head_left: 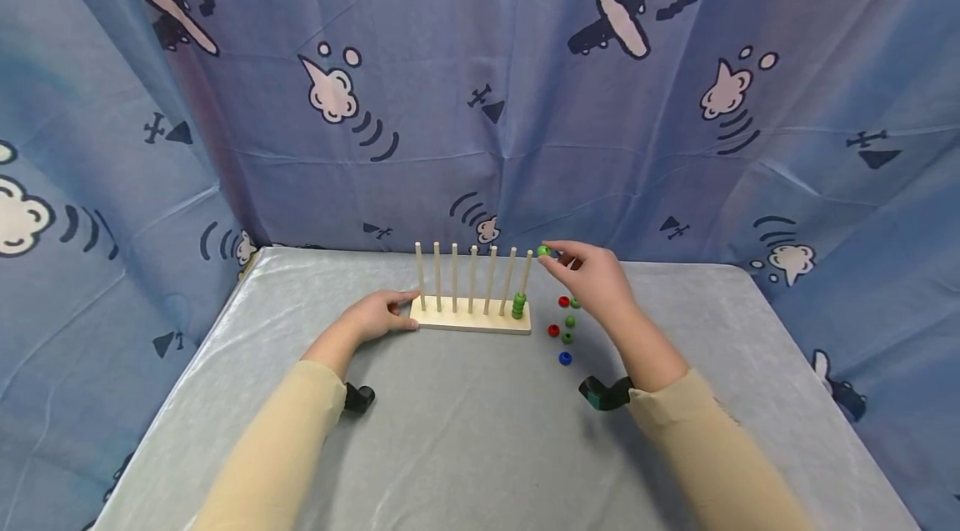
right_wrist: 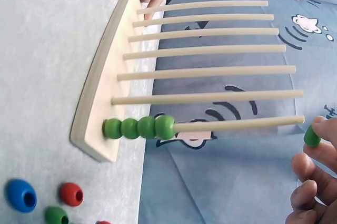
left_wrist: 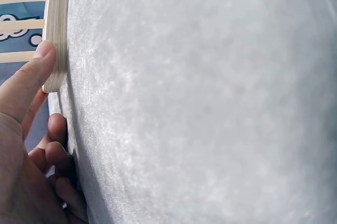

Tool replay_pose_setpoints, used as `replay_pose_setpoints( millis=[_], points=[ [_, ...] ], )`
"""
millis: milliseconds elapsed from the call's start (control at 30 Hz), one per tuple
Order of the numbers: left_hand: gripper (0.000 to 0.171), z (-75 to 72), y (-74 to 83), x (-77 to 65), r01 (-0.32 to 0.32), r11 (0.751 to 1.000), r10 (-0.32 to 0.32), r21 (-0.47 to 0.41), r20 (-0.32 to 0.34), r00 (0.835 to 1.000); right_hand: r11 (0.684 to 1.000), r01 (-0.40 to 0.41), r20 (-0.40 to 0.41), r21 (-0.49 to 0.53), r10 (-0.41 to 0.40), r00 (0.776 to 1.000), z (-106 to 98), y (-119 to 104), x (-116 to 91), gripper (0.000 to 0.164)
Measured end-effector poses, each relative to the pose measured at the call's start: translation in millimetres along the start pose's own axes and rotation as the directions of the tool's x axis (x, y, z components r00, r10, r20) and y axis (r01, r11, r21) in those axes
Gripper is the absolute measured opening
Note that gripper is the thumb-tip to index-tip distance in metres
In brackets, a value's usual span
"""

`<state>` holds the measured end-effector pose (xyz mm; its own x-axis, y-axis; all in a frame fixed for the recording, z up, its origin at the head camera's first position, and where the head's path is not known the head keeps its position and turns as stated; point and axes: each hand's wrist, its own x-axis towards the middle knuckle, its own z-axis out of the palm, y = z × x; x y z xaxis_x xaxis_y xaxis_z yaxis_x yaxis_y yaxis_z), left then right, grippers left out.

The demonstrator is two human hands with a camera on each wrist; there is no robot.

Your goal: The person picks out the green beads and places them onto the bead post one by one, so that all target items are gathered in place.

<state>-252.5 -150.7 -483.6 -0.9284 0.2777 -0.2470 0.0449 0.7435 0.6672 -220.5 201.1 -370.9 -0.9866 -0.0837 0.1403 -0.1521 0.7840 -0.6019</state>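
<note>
A pale wooden peg stand [head_left: 470,316] with a row of upright pegs rests on the table. My left hand [head_left: 369,317] holds its left end, the thumb [left_wrist: 45,56] on the front edge of the base and a finger behind. On the rightmost peg [right_wrist: 237,124] several green beads [right_wrist: 138,128] are stacked down at the base; the other pegs are bare. Between thumb and index finger, my right hand [head_left: 596,277] pinches a green bead [right_wrist: 311,136], just off that peg's tip. The bead is partly covered by the fingertips.
Loose beads lie right of the stand: a blue bead [head_left: 565,358], red beads [head_left: 553,330] and green beads [head_left: 571,321]. A pale cloth covers the table [head_left: 450,448]. Blue curtains [head_left: 420,97] with airplane prints hang behind and at both sides.
</note>
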Motion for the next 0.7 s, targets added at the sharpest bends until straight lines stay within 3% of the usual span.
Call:
replay_pose_setpoints(
  millis=[700],
  points=[
    [0.068, -0.4, -1.5, 0.4, -0.007, 1.0, 0.007, 0.003, -0.001, 1.0, 1.0, -0.015, 0.003, 0.002, 0.015, 1.0, 8.8, -14.6, 5.4, 0.04]
  ],
)
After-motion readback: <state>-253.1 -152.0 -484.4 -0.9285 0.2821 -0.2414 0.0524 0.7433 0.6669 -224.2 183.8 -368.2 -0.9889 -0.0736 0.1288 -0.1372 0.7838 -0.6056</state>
